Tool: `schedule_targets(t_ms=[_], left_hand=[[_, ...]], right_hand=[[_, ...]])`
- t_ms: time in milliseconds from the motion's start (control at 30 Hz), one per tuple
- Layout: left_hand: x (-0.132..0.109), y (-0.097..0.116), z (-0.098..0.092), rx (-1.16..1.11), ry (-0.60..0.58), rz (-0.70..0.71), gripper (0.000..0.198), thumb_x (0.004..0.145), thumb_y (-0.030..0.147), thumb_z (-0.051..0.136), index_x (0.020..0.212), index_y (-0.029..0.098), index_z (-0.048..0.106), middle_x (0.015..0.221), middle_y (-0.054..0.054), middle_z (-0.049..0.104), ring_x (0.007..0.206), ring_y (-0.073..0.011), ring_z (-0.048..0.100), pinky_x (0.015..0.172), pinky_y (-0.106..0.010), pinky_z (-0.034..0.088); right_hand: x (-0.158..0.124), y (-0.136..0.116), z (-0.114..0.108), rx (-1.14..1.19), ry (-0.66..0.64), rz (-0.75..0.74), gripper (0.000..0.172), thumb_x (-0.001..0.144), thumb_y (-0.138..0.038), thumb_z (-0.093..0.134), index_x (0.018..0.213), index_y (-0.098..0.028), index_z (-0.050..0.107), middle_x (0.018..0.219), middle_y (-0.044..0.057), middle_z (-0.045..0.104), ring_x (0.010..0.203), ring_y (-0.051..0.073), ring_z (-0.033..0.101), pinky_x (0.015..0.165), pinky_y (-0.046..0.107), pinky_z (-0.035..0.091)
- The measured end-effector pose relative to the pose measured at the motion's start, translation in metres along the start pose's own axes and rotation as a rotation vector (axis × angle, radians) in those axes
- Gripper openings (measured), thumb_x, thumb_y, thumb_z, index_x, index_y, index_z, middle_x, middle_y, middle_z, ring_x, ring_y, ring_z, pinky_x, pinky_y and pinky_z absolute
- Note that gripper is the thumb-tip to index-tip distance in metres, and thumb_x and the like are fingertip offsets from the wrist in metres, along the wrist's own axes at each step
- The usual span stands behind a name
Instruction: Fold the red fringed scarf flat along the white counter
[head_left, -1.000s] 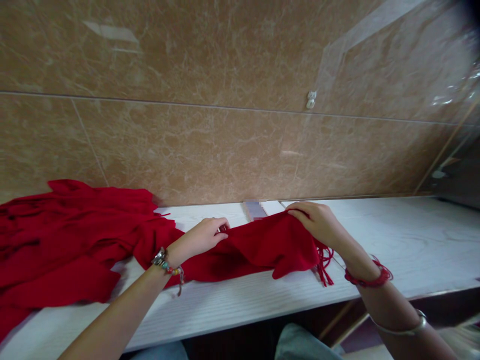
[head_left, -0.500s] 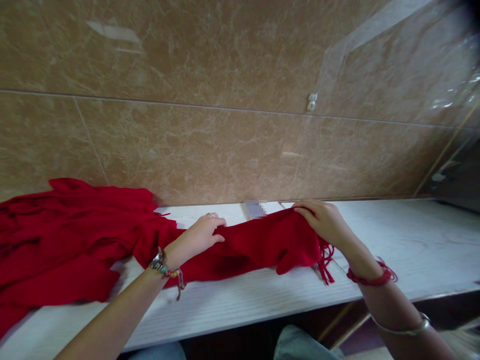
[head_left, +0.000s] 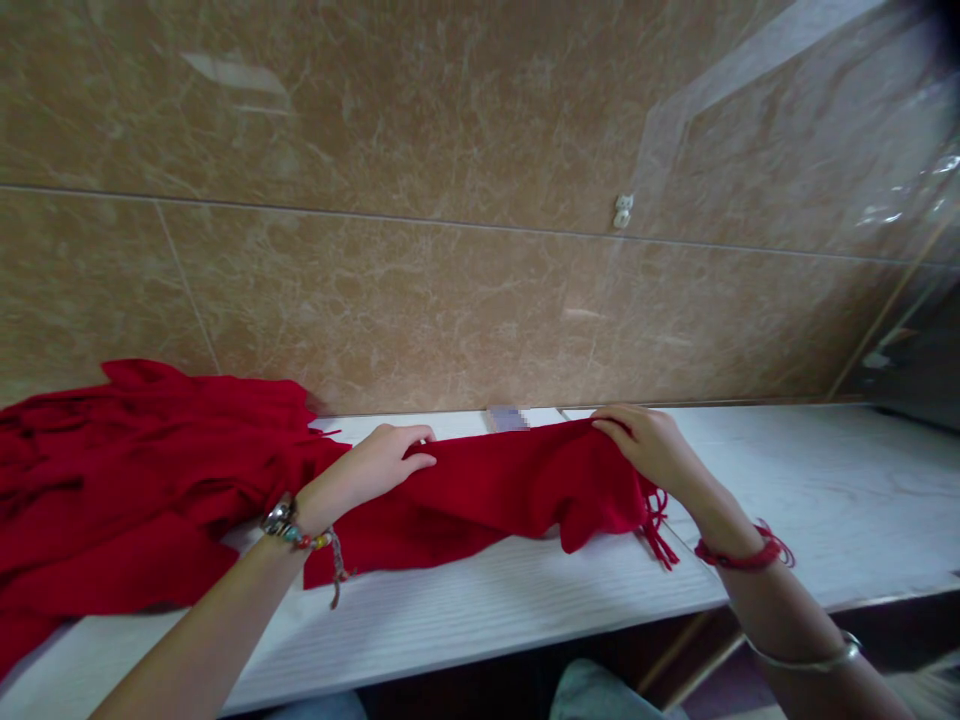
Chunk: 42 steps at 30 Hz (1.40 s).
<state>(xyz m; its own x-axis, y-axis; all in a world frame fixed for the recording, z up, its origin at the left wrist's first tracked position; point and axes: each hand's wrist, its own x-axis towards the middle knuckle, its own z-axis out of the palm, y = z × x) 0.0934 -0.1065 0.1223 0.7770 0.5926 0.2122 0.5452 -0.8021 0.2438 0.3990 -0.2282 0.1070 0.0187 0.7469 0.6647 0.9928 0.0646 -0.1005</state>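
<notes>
A red scarf (head_left: 480, 490) with a fringe at its right end lies stretched lengthwise on the white table. At its far edge, toward the left, my left hand (head_left: 371, 465) holds the fabric, thumb on the near side and the other fingers partly hidden behind the edge. My right hand (head_left: 652, 445) grips the far corner of the right end, just above the fringe (head_left: 660, 535). Some folds show in the cloth near that end. Beside my left hand a large heap of red cloth (head_left: 135, 490) covers the left of the table.
Behind the white tabletop (head_left: 810, 490) rises a brown marble-patterned wall (head_left: 450, 300). A small blurred object (head_left: 508, 418) lies against the wall, just beyond the scarf. A dark box-like object (head_left: 919, 365) stands at the far right. The table's front edge is close to my knees.
My left hand has slid left along the scarf's far edge, and that edge now looks straighter. The scarf's left end shows more. My right hand has stayed nearly in place.
</notes>
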Motion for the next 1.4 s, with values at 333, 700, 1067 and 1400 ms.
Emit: schedule_targets(t_ms=[333,700,1067,1400], left_hand=[[0.001,-0.003,0.011,0.022,-0.020,0.058,0.011,0.080,0.026,0.050,0.084,0.016,0.054,0.086,-0.005,0.061,0.080,-0.0173,0.055,0.072,-0.026,0.040],[0.001,-0.011,0.010,0.054,-0.102,0.101,0.013,0.080,0.021,0.048,0.082,0.019,0.061,0.081,-0.003,0.065,0.076,-0.0152,0.058,0.070,-0.022,0.039],[-0.001,-0.039,-0.001,-0.086,-0.076,0.013,0.023,0.079,0.036,0.045,0.073,0.018,0.057,0.073,0.001,0.063,0.067,-0.0133,0.055,0.064,-0.021,0.039],[-0.034,-0.038,-0.063,-0.134,0.108,-0.043,0.033,0.076,0.050,0.043,0.075,0.019,0.054,0.073,0.000,0.059,0.069,-0.0149,0.052,0.062,-0.022,0.041]], right_hand=[[0.000,0.005,0.002,-0.030,0.040,0.018,0.025,0.083,-0.022,0.040,0.080,-0.020,0.065,0.084,0.004,0.069,0.076,0.018,0.063,0.070,0.026,0.046],[-0.003,0.014,0.004,-0.049,0.049,0.034,0.023,0.083,-0.023,0.041,0.081,-0.021,0.064,0.083,0.004,0.069,0.076,0.018,0.063,0.070,0.027,0.046],[-0.002,0.005,0.002,0.041,0.012,0.008,0.024,0.083,-0.023,0.040,0.082,-0.021,0.064,0.085,0.004,0.069,0.078,0.018,0.063,0.072,0.028,0.046],[-0.001,-0.020,-0.019,0.167,0.054,0.077,0.023,0.081,-0.029,0.042,0.077,-0.021,0.063,0.072,0.003,0.068,0.064,0.017,0.061,0.060,0.025,0.045]])
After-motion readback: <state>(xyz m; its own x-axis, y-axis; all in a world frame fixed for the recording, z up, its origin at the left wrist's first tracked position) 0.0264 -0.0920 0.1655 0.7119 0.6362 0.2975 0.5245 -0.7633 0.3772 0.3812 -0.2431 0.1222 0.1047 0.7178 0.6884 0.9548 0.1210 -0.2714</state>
